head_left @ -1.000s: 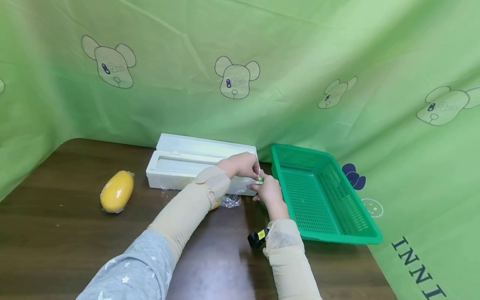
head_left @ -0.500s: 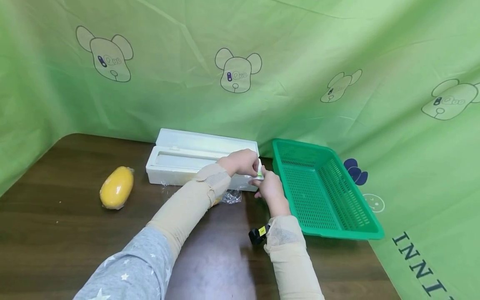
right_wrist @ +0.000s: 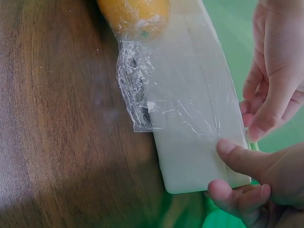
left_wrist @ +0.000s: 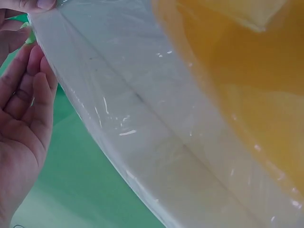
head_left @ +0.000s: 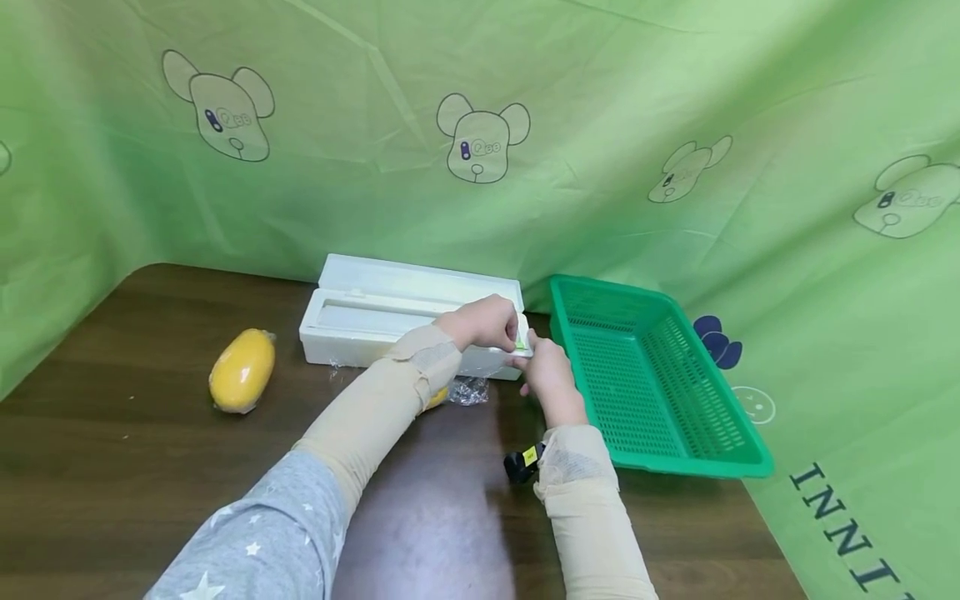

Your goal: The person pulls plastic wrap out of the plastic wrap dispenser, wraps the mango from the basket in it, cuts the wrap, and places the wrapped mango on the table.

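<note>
A long white cling film box (head_left: pixel 360 342) stands at the back of the table, its lid (head_left: pixel 420 279) tipped back. At its right end my left hand (head_left: pixel 483 323) pinches a small green piece (head_left: pixel 520 344), which looks like a cutter slider. My right hand (head_left: pixel 551 375) grips the same end, thumb (right_wrist: pixel 237 154) on the film-covered side and fingers curled at the end face. Clear film (right_wrist: pixel 190 90) stretches over the box's front. Before the box lies an orange-yellow rounded fruit (right_wrist: pixel 135 14) wrapped in film, mostly hidden by my left arm in the head view.
A second film-wrapped yellow oval fruit (head_left: pixel 242 371) lies to the left on the brown table (head_left: pixel 112 492). A green perforated basket (head_left: pixel 660 400) stands right beside my right hand. Crumpled film (head_left: pixel 468 390) bunches at the box's foot. Behind hangs a green printed curtain (head_left: pixel 375 200).
The head view has shifted slightly. Both hands stay at the box's right end; more of its white corner and the green piece shows between them than a second ago.
</note>
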{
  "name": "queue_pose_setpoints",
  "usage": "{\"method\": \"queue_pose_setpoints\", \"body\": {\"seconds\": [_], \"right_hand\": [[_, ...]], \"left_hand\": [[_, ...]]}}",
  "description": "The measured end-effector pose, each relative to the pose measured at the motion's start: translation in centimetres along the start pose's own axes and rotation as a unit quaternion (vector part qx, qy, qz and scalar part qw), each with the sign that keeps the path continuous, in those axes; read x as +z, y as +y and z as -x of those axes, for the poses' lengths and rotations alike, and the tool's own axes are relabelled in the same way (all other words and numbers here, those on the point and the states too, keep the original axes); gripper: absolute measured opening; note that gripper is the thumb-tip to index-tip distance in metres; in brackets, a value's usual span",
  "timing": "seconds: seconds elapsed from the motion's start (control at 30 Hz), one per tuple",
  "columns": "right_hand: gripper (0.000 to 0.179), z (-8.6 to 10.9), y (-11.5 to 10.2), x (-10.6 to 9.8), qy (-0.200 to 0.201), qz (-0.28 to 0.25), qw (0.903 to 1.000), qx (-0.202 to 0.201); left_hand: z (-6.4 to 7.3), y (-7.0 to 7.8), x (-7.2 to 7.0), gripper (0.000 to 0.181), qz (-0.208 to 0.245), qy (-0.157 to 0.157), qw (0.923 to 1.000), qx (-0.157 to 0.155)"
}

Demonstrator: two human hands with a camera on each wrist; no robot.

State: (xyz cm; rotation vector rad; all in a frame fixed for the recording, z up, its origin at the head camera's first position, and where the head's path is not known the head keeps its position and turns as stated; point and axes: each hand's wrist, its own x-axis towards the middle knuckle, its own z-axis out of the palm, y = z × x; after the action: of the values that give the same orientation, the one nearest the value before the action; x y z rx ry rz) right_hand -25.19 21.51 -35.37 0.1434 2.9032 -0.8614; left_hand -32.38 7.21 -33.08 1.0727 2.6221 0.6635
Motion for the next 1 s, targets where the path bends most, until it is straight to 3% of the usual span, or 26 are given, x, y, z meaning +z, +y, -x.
{"method": "queue_pose_setpoints", "body": {"seconds": [0.13,0.4,0.6,0.83,1.0], "right_hand": [[0.072,-0.1,-0.4,0.3,-0.005,0.024,0.9996,-0.01],[0.076,-0.3,-0.1,0.6,-0.018,0.054,0.9983,-0.015],[0.077,-0.5,0.2,0.0,-0.019,0.054,0.9981,-0.022],[0.077,-0.6,0.3,-0.1,-0.024,0.054,0.9981,-0.019],[0.076,-0.6,0.3,-0.1,-0.019,0.056,0.9982,-0.011]], "left_hand": [[0.7,-0.6,-0.3,0.009,-0.008,-0.005,1.0,-0.001],[3.2,-2.3,-1.4,0.003,-0.061,-0.017,0.9973,-0.038],[5.4,-3.7,-2.5,0.007,-0.103,0.013,0.9936,-0.046],[8.3,-6.1,-3.5,0.004,-0.08,0.021,0.9942,-0.068],[9.6,-6.9,-3.7,0.006,-0.069,0.031,0.9943,-0.075]]}}
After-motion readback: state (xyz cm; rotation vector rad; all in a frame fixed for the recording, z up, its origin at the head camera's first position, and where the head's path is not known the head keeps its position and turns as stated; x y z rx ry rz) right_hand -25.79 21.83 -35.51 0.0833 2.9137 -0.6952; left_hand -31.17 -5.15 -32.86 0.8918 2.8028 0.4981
